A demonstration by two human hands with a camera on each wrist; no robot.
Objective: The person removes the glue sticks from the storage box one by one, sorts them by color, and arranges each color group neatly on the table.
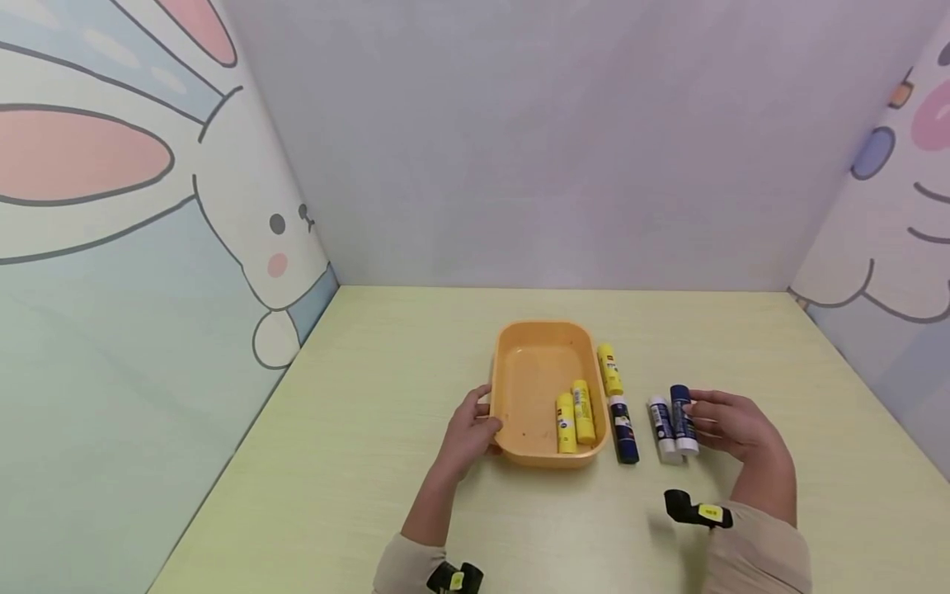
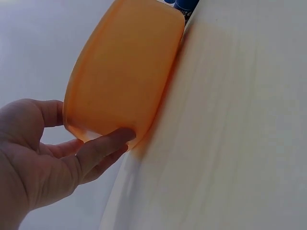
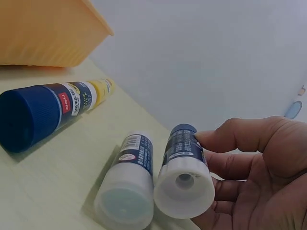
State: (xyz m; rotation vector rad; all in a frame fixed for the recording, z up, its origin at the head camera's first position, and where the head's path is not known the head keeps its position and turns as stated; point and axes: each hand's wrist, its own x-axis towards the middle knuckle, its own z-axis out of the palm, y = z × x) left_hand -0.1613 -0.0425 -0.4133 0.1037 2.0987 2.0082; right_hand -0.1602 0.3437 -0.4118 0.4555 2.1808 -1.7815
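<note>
My left hand (image 1: 467, 433) grips the near left side of an orange plastic basket (image 1: 527, 371), thumb at the rim and fingers against the outer wall (image 2: 127, 72). Inside the basket, two yellow glue sticks (image 1: 566, 422) lie side by side at the right. To the right of it, my right hand (image 1: 738, 425) pinches a dark blue and white glue stick (image 3: 184, 153) between thumb and fingers. The white end of that stick faces the wrist camera. Close along its left side is another blue and white glue stick (image 3: 127, 191), lying on the table.
Along the basket's right side lie a yellow glue stick (image 1: 610, 369) and, nearer me, a blue-capped glue stick (image 1: 623, 429), end to end. The pale table (image 1: 356, 429) meets a grey back wall (image 1: 549, 148). Panels with cartoon drawings (image 1: 245, 239) stand at both sides.
</note>
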